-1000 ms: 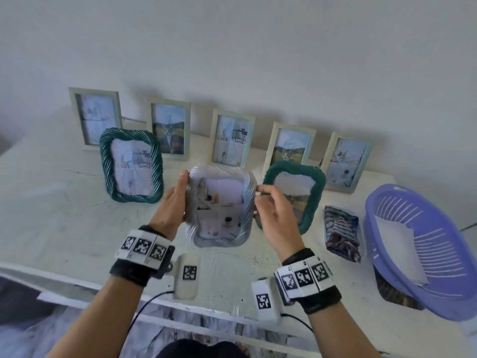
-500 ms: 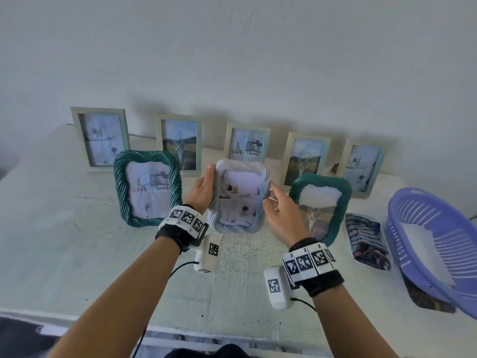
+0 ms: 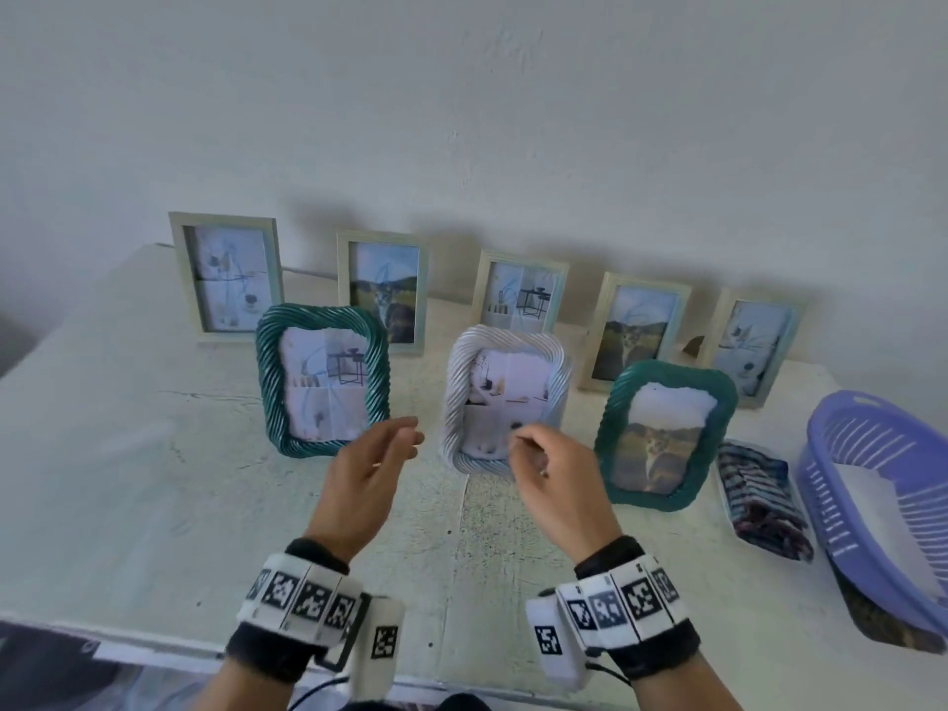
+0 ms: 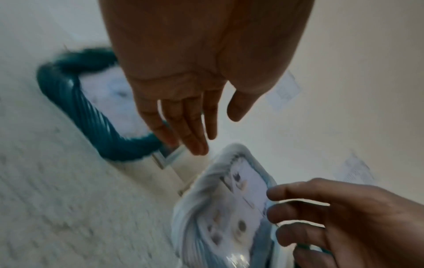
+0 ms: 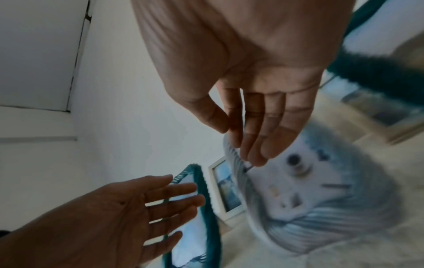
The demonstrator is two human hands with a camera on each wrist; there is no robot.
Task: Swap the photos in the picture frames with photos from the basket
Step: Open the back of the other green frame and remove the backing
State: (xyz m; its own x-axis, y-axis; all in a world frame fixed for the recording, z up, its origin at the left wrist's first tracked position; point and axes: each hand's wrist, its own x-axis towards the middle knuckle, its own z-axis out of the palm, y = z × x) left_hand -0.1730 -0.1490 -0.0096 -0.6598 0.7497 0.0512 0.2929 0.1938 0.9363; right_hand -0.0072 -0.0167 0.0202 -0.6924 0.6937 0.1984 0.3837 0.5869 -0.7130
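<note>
Tabletop [image 3: 128, 454] carries eight frames: five plain pale ones along the back edge by the wall, three rope-edged ones in a nearer row. Far left of that near row, teal frame [image 3: 322, 379] stands upright with an interior photo. Left hand [image 3: 359, 484] hovers just in front of it, fingers straight and loose, holding nothing, touching nothing as far as the wrist views show. Middle, white frame [image 3: 505, 397] stands upright on its own, interior photo inside. Right hand [image 3: 559, 479] sits low in front of it, fingers lightly curled, empty; whether the fingertips brush the frame's lower edge I cannot tell, blur too heavy. Right of that, second teal frame [image 3: 667, 436] shows a cat photo with a ragged white top edge. Folded striped cloth [image 3: 759, 500] lies beside it, then purple basket [image 3: 882, 505] at the right edge with white paper [image 3: 882, 515] inside, likely the spare photos.

Progress judgement: white frame looks finished and set down. Which of the other frames are already swapped is not readable from the photos alone. Paper left in the basket suggests more swaps remain.
</note>
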